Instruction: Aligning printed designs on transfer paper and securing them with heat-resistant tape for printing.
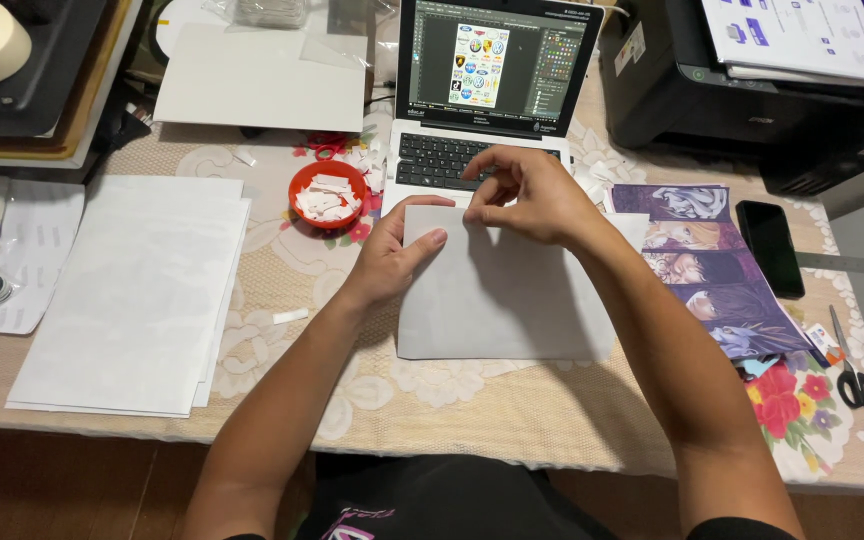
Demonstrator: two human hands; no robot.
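A white sheet of paper lies on the table in front of an open laptop. My left hand rests on the sheet's upper left corner, thumb pressing it flat. My right hand pinches at the sheet's top edge near the middle, fingertips closed on the edge. Both forearms reach in from the bottom of the view.
An orange bowl of white paper scraps sits left of the laptop. A stack of white sheets lies at the left. Printed picture sheets, a black phone, scissors and a printer are at the right.
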